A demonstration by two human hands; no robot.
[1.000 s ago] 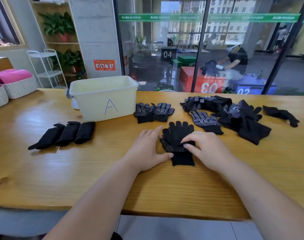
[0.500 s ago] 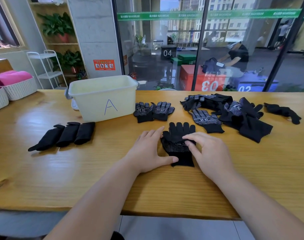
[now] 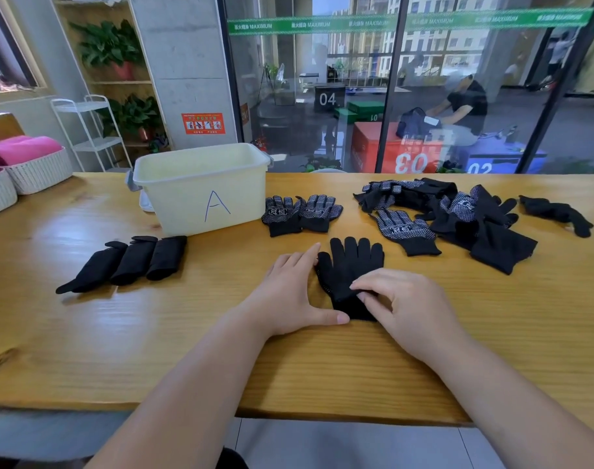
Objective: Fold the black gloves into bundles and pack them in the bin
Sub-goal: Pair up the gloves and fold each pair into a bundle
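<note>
Your left hand [image 3: 288, 292] lies flat on the table [image 3: 85, 333], fingers straight and together. Its index finger runs along the left edge of the stack [image 3: 351, 265], and its thumb reaches across to touch the cuff end.

Your right hand [image 3: 407, 299] has its fingers curled down onto the stack just above the cuff, pinching the fabric. Its thumb is hidden, so you cannot tell how deep the grip goes. The two hands are close but apart, with the stack between them.

The stack is two black gloves laid one on the other, fingers pointing away from you. A dotted edge of the lower one peeks out on the left. It sits in front of the bin [image 3: 200, 187] and off to its right, nearer you.

The bin is pale and marked A, and no gloves show above its rim. Three bundles [image 3: 133, 262] lie side by side in front of the bin's left corner. A flat pair [image 3: 300, 213], dotted side up, sits just beside the bin's right wall. Farther right of the bin is a loose heap [image 3: 457, 218]. A lone glove [image 3: 556, 213] lies farthest right of it
</note>
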